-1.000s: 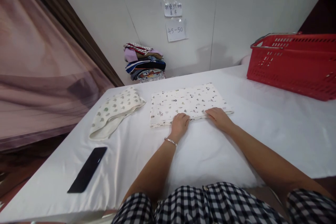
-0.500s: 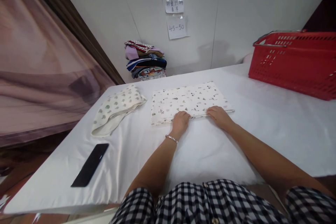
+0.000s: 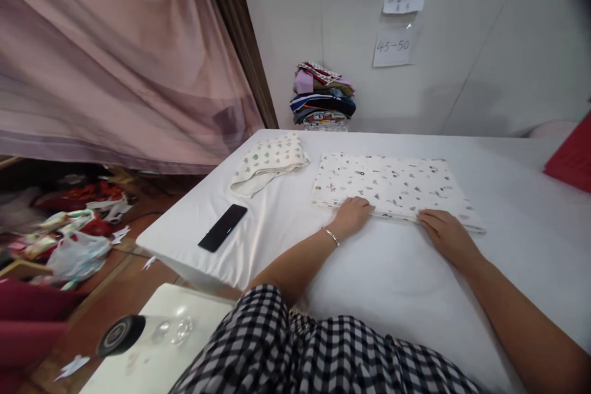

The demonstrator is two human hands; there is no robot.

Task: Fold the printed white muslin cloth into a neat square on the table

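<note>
A folded white cloth (image 3: 392,181) with small printed figures lies flat on the white-covered table (image 3: 508,271). My left hand (image 3: 353,215), a bracelet at its wrist, rests on the near edge of this cloth, left of the middle. Farther right along the same edge is my right hand (image 3: 447,234). The fingers of both hands are together and bent over the edge, with the thumbs hidden. To the left, a second cloth (image 3: 272,159) with a green-grey print lies loosely folded near the table's far left corner.
A black phone (image 3: 223,228) lies at the table's left. Folded fabrics (image 3: 323,98) are stacked beyond the far edge. Part of a red basket (image 3: 572,157) shows at right. A bottle with a black cap (image 3: 120,335) lies on a white surface at lower left.
The view has turned left, so the floor and the bottle now show and most of the basket is out of frame. Both hands stay at the cloth's near edge.
</note>
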